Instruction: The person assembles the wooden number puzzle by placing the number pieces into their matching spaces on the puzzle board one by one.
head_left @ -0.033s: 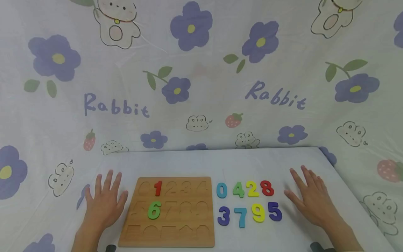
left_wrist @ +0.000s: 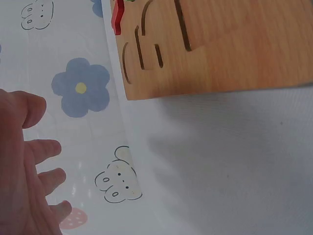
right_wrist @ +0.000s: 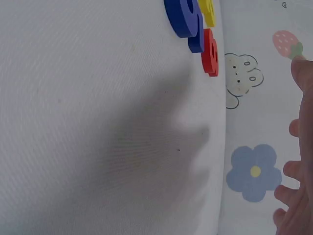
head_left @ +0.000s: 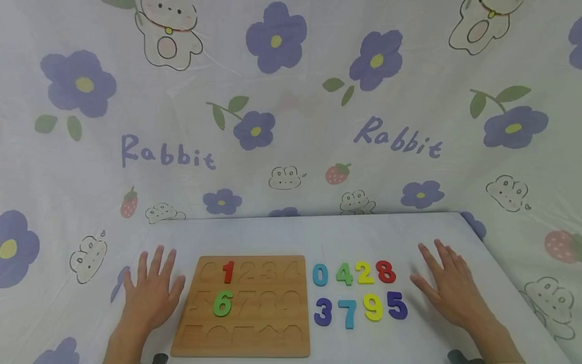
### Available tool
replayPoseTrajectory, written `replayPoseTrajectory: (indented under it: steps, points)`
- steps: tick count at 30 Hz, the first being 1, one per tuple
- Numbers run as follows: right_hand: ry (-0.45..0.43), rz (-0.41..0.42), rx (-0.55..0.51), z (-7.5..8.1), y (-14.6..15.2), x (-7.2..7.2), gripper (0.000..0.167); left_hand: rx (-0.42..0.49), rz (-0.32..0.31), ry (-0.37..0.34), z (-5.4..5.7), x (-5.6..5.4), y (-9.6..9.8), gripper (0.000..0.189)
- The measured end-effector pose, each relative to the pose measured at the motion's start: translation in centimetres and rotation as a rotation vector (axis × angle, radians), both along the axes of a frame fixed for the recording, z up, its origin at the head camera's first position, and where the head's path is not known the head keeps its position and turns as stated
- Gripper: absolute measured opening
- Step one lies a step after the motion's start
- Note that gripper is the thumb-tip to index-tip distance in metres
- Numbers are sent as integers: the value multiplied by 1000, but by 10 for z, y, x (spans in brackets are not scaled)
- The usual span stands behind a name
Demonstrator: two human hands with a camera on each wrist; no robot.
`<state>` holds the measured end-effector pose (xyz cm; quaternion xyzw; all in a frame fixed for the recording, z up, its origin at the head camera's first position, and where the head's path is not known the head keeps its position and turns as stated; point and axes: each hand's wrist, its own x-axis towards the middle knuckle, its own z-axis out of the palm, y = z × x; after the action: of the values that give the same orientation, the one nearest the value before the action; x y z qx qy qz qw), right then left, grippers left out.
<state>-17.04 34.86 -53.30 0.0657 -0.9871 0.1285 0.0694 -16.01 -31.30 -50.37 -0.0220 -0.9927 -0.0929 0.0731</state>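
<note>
A wooden number puzzle board (head_left: 263, 349) lies on the white table, with a red number 1 (head_left: 228, 272) in its top row and a green number 6 (head_left: 223, 304) in the middle row. My left hand (head_left: 151, 296), fingers spread, is beside the board's left edge and holds nothing. To the right of the board are two rows of loose numbers, among them a blue 0 (head_left: 320, 275), a red 8 (head_left: 386, 272), a purple 3 (head_left: 323, 312) and a purple 5 (head_left: 397, 305). Right of these my right hand (head_left: 450, 288) is spread out, holding nothing, its shadow falling on the table.
Behind the white table (head_left: 373, 344) hangs a cloth (head_left: 300, 91) printed with flowers and rabbits. Other loose pieces are a green 4 (head_left: 344, 274), a yellow 2 (head_left: 365, 273), a light blue 7 (head_left: 348, 313) and a yellow 9 (head_left: 373, 307).
</note>
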Motion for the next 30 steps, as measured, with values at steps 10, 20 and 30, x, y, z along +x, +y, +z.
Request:
replayPoseTrajectory:
  steps: [10,20,30]
  points:
    - [-54,2,-255,31,-8,12,80,137,-80,63,-4,-13,3,61]
    - [-138,2,-345,62,-29,27,80,202,-103,-164,-8,-40,0,60]
    - [-190,-49,-308,52,-34,32,90,237,-140,-398,-28,-55,-5,61]
